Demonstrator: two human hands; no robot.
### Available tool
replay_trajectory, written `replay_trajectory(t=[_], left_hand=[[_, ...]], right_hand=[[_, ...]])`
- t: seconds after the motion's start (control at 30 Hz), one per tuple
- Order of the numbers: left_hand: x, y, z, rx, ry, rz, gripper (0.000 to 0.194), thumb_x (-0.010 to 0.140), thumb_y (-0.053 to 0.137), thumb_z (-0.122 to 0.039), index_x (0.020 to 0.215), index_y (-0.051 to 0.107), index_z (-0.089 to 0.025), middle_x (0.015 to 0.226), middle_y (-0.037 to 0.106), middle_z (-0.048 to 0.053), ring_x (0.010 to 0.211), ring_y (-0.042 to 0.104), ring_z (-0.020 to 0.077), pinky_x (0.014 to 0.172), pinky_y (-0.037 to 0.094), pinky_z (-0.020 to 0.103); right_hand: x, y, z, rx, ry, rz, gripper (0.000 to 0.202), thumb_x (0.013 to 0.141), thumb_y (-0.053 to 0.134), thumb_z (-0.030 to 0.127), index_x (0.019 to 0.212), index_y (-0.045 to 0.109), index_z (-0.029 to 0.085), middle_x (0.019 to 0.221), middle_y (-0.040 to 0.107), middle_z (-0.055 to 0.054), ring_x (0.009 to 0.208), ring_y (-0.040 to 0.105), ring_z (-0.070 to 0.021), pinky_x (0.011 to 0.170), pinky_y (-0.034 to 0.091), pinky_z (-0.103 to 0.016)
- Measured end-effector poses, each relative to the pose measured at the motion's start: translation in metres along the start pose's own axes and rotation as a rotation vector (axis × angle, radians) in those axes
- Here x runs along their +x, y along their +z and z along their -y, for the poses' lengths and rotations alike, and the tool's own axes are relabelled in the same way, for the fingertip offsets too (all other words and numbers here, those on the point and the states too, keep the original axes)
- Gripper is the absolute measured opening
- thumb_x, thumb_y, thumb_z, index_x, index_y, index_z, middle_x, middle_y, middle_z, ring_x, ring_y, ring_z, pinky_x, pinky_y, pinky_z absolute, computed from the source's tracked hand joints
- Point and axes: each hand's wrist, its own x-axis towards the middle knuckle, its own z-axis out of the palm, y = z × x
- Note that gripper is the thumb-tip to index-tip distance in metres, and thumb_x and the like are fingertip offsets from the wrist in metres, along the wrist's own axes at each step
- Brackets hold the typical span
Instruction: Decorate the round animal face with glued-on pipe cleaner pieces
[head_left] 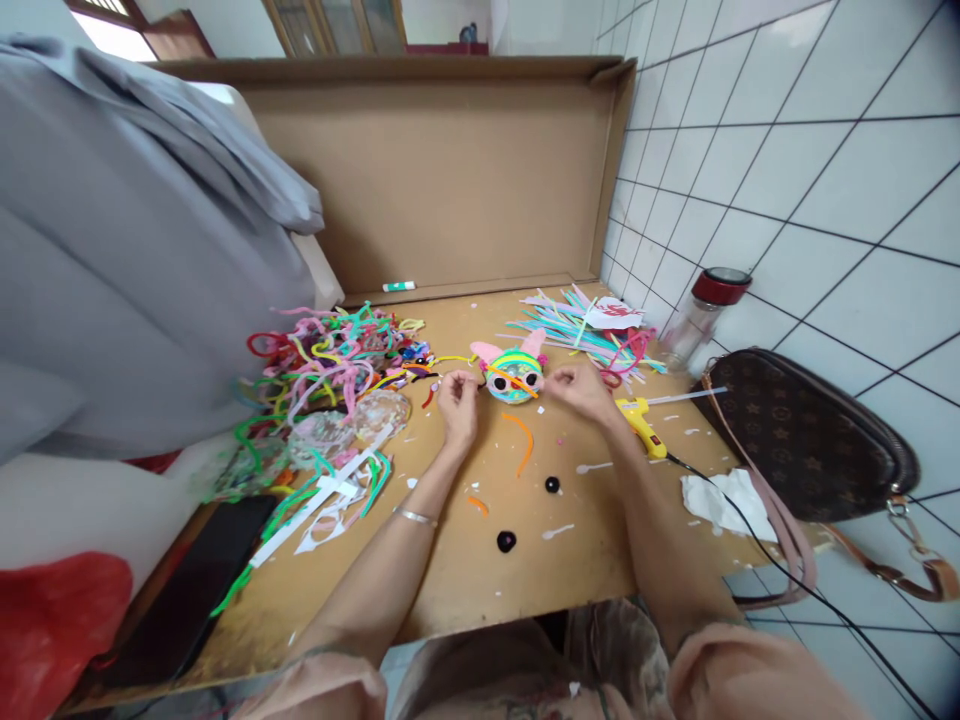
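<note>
A craft animal face [513, 388] with pink fuzzy ears, big black-and-white eyes and a green-and-yellow top lies on the table in front of me. An orange pipe cleaner [517, 379] runs slantwise across it, between the eyes. My left hand [458, 405] is at the left side of the face, its fingers pinched together. On the other side, my right hand [579, 389] has its fingertips closed at the face's right edge. What either pinch holds is too small to make out. Nearer me lie a curved orange strip [528, 445] and a short orange piece [478, 505].
Tangled pipe cleaners [337, 350] and clear plastic pieces [381, 413] lie left, above a black phone-like slab [195, 580]. Two black round pieces, one the larger [506, 541], lie in front. Rightward are a yellow glue gun [641, 427], straight pipe cleaners [562, 325], a bottle [694, 325] and a brown bag [810, 430].
</note>
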Motion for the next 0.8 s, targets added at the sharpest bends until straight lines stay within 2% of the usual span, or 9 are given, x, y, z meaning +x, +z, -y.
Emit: replay_trajectory(t=[0.07,0.13,0.3,0.4,0.47,0.53,0.6,0.67,0.8], left_hand=[[-0.004,0.001,-0.009,-0.002,-0.005,0.027,0.021,0.08,0.067,-0.036,0.076,0.056,-0.019,0.072,0.057,-0.001,0.068,0.053,0.0121,0.07,0.045,0.025],[-0.007,0.003,-0.018,-0.001,-0.008,0.045,0.024,0.081,0.067,-0.04,0.077,0.056,-0.019,0.074,0.058,-0.001,0.069,0.054,0.0123,0.071,0.046,0.025],[-0.018,0.004,-0.038,0.105,0.07,0.106,0.027,0.085,0.064,-0.045,0.084,0.061,-0.018,0.078,0.061,0.002,0.071,0.056,0.0138,0.071,0.046,0.026],[-0.027,-0.003,-0.047,0.341,0.312,0.187,0.022,0.088,0.061,-0.04,0.093,0.067,-0.02,0.094,0.067,0.008,0.089,0.061,0.0199,0.085,0.046,0.034],[-0.031,-0.009,-0.05,0.52,0.515,0.228,0.023,0.088,0.063,-0.039,0.102,0.071,-0.023,0.114,0.068,0.011,0.112,0.057,0.0266,0.103,0.037,0.043],[-0.034,-0.016,-0.049,0.659,0.599,0.242,0.024,0.089,0.062,-0.037,0.108,0.072,-0.026,0.118,0.07,0.01,0.118,0.054,0.029,0.108,0.028,0.048],[-0.035,-0.021,-0.045,0.718,0.627,0.269,0.02,0.092,0.059,-0.034,0.104,0.074,-0.027,0.104,0.075,0.008,0.108,0.059,0.0271,0.109,0.024,0.049],[-0.035,-0.024,-0.04,0.718,0.619,0.309,0.019,0.093,0.058,-0.034,0.094,0.075,-0.027,0.086,0.075,0.006,0.091,0.063,0.0236,0.104,0.03,0.047],[-0.037,-0.025,-0.036,0.603,0.485,0.381,0.022,0.092,0.059,-0.037,0.088,0.076,-0.023,0.075,0.071,0.005,0.071,0.061,0.0183,0.075,0.044,0.033]], right_hand=[[-0.005,0.003,0.002,-0.172,-0.022,0.082,0.026,0.059,0.079,0.044,0.053,0.07,0.021,0.046,0.056,0.001,0.05,0.048,-0.0137,0.053,0.03,-0.027],[-0.007,0.009,0.002,-0.231,-0.059,0.101,0.021,0.061,0.08,0.038,0.052,0.071,0.021,0.046,0.058,0.0,0.05,0.049,-0.0139,0.053,0.029,-0.028],[-0.006,0.015,-0.001,-0.08,-0.222,0.098,0.013,0.071,0.071,0.028,0.063,0.076,0.02,0.049,0.061,0.002,0.049,0.049,-0.0124,0.052,0.029,-0.026],[-0.009,0.014,0.004,0.041,-0.353,0.113,0.014,0.076,0.067,0.026,0.07,0.078,0.02,0.059,0.069,0.001,0.055,0.055,-0.0135,0.056,0.034,-0.025],[-0.013,0.017,0.01,0.108,-0.437,0.147,0.015,0.079,0.066,0.026,0.073,0.078,0.021,0.071,0.074,-0.001,0.065,0.062,-0.0159,0.063,0.04,-0.026],[-0.018,0.021,0.016,0.121,-0.498,0.199,0.014,0.081,0.067,0.027,0.075,0.078,0.021,0.076,0.075,-0.002,0.07,0.064,-0.0173,0.068,0.042,-0.027],[-0.021,0.027,0.019,0.111,-0.528,0.245,0.014,0.082,0.066,0.026,0.075,0.078,0.021,0.075,0.075,-0.002,0.07,0.063,-0.0167,0.069,0.042,-0.027],[-0.024,0.031,0.02,0.106,-0.53,0.259,0.015,0.083,0.065,0.025,0.075,0.077,0.021,0.076,0.074,-0.002,0.071,0.062,-0.0161,0.07,0.042,-0.027],[-0.025,0.034,0.018,0.109,-0.508,0.258,0.018,0.084,0.064,0.026,0.072,0.076,0.021,0.071,0.072,-0.001,0.068,0.059,-0.0148,0.069,0.041,-0.026]])
